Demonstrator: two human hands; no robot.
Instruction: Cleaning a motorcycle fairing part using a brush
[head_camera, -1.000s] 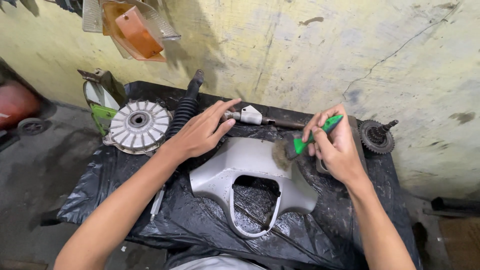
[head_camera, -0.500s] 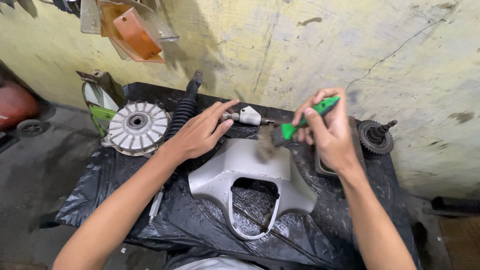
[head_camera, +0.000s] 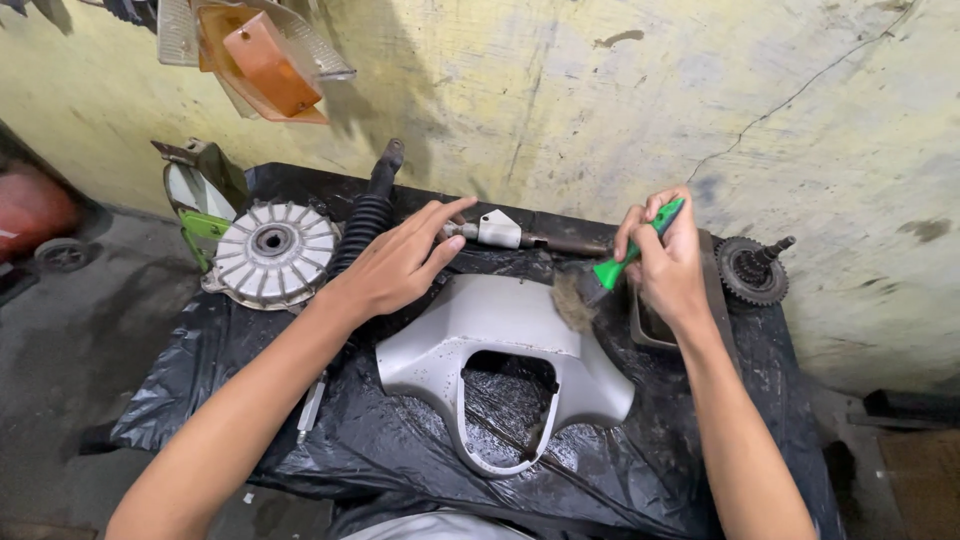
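The right hand (head_camera: 668, 262) is pinching a green-handled brush (head_camera: 612, 268) in a tight grip, and the bristles are touching the upper right edge of the grey plastic scooter cover (head_camera: 470, 335). That cover is lying flat in the middle of the surface (head_camera: 250, 420), which is wrapped in black plastic sheeting. The left hand (head_camera: 395, 268) is resting with fingers spread loose, holding nothing, pressing on the cover's top left corner. A finned metal hub (head_camera: 272, 250) is sitting off to the left, a black rubber-booted shock (head_camera: 365, 215) beside it, and a gear cluster (head_camera: 752, 268) at the far right.
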